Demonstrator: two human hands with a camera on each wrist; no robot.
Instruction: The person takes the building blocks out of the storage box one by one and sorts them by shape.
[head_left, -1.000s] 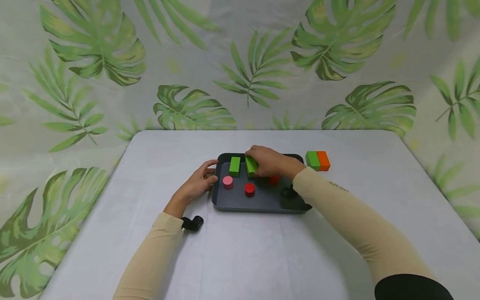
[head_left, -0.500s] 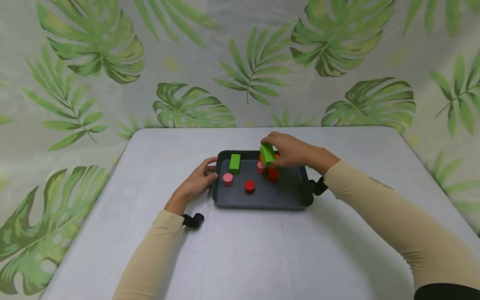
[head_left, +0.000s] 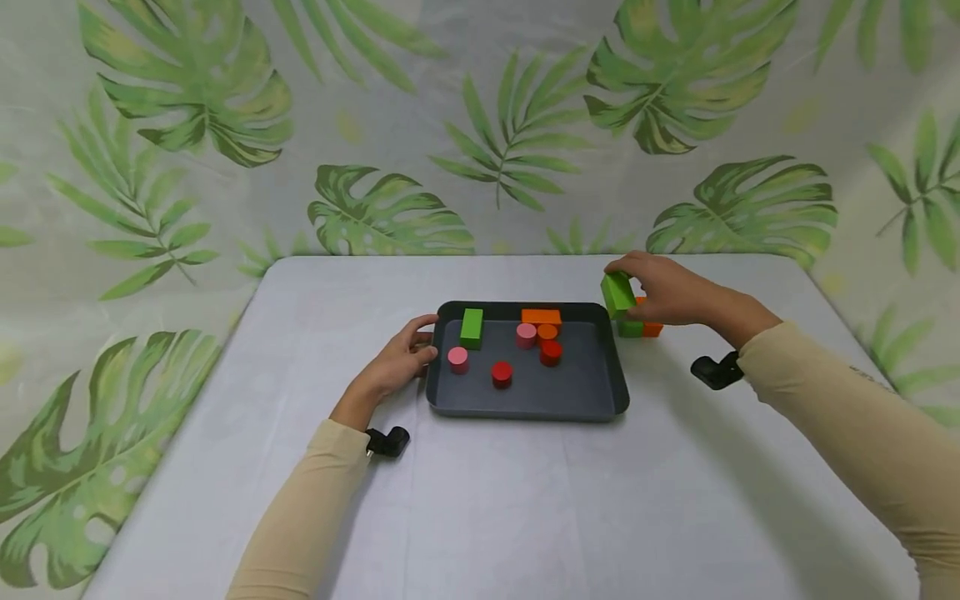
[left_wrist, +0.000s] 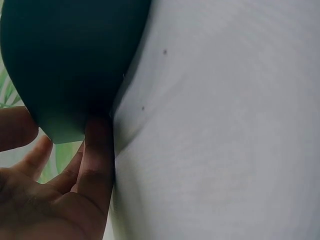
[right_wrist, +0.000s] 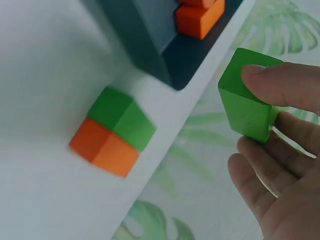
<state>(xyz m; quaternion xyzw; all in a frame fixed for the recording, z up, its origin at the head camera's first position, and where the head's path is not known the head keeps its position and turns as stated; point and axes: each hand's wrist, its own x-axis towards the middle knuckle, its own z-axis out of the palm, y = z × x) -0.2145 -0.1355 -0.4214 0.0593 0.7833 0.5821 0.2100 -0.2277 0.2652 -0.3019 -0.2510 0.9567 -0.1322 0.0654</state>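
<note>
My right hand (head_left: 670,289) pinches a green block (head_left: 618,295) between thumb and fingers. In the head view it is raised beside the tray's right end. Under it, a green block (right_wrist: 121,118) and an orange block (right_wrist: 104,146) stand side by side on the table. My left hand (head_left: 401,358) holds the left end of the dark grey tray (head_left: 525,408), and its fingers (left_wrist: 95,165) lie against the tray's outer wall in the left wrist view. Inside the tray, another green block (head_left: 472,328) lies at the back left.
In the tray are pink cylinders (head_left: 457,360), red cylinders (head_left: 502,375), an orange cylinder (head_left: 547,333) and an orange block (head_left: 541,317) by the back wall. A white cloth (head_left: 495,508) covers the table. Behind it hangs a leaf-patterned sheet (head_left: 525,125).
My right hand has lifted the green block from the tray and carried it rightward, past the tray's right rim, over the two blocks on the table. My left hand has stayed in place.
</note>
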